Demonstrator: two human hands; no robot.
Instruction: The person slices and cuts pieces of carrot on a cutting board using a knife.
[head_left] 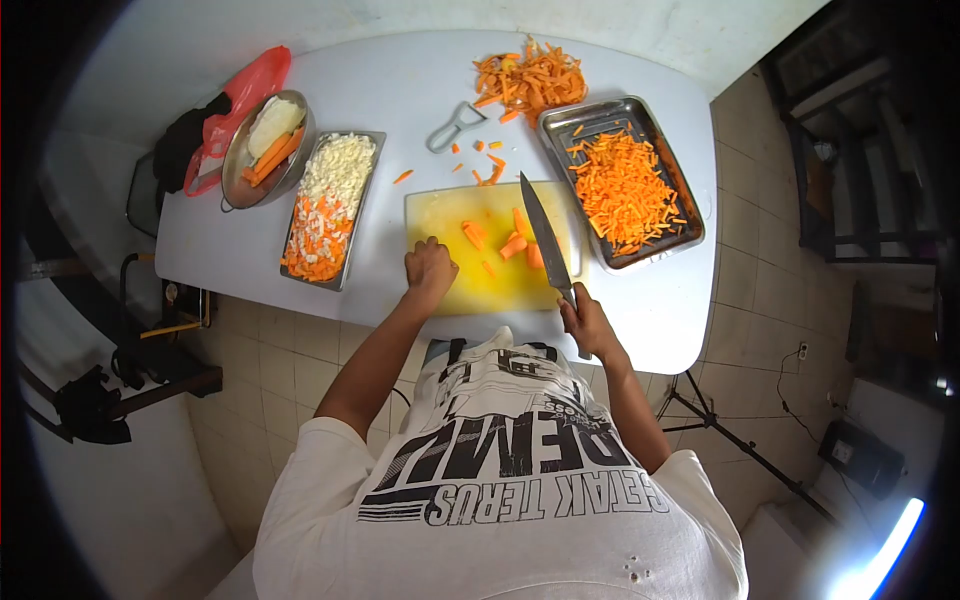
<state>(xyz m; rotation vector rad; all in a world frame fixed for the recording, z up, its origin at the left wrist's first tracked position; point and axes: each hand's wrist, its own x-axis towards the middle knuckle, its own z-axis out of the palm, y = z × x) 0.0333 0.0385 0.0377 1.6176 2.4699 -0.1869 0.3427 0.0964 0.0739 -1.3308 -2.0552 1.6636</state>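
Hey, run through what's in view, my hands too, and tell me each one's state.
Cutting board: flat, partly covered
Left hand: closed, at the board's left edge
Knife: unsheathed, gripped by its handle
Right hand: closed, gripping the knife
Carrot chunks: cut, loose
Peeler: lying down, unheld
Carrot peelings: heaped
Larger tray: holding carrot strips
Narrow tray: full of white and orange pieces
Bowl: holding carrots
Light: on

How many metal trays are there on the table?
2: the left tray, beside the bowl, holding white pieces and orange pieces; and the right tray, beside the cutting board, holding cut carrot. None seems hidden.
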